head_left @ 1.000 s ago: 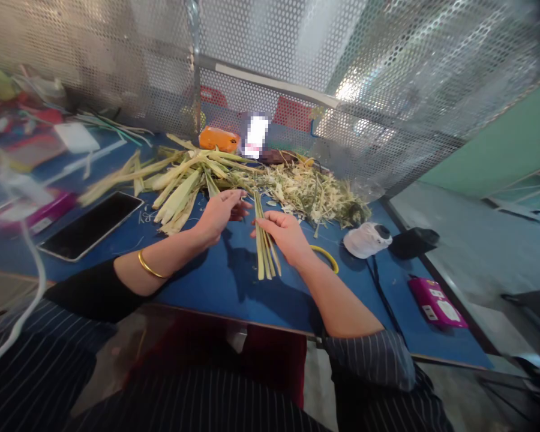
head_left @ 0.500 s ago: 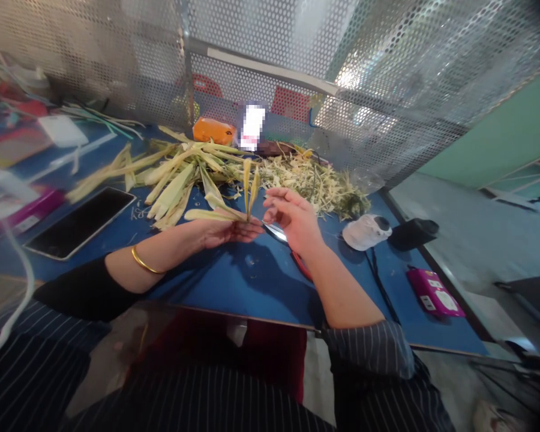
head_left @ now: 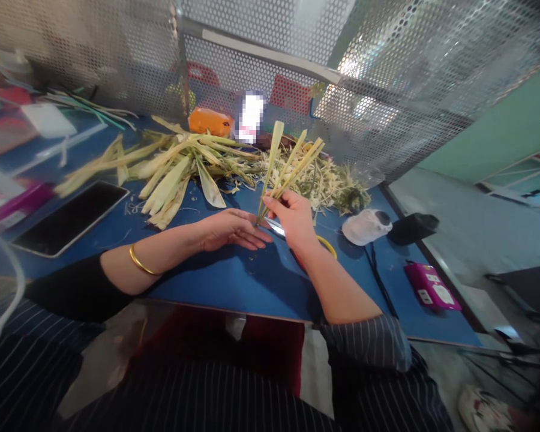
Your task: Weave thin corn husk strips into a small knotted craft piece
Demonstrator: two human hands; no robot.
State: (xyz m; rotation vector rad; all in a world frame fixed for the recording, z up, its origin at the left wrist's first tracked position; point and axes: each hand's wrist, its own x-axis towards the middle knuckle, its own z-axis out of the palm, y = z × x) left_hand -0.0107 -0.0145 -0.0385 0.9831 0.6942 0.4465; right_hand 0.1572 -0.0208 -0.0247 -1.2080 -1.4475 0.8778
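Observation:
My right hand pinches several long, pale yellow-green dried leaf strips between thumb and fingers. They fan upward, and their lower ends meet just above the fingers of my left hand. That hand lies palm up with its fingers stretched out, close to or touching the ends. Scissors with red and yellow handles rest on the table, partly hidden under my right hand and wrist. A heap of longer dried leaves is behind my left hand. Beyond my right hand spreads a pile of small shredded pieces.
A white thread spool and a black spool stand right on the blue table. A magenta packet is near the right edge. A dark phone lies left. An orange pack sits by the perforated metal screen.
The leaf strips have passed from my left hand to my right hand, which has closed on them. My left hand has opened. One wide leaf now lies at the heap's front.

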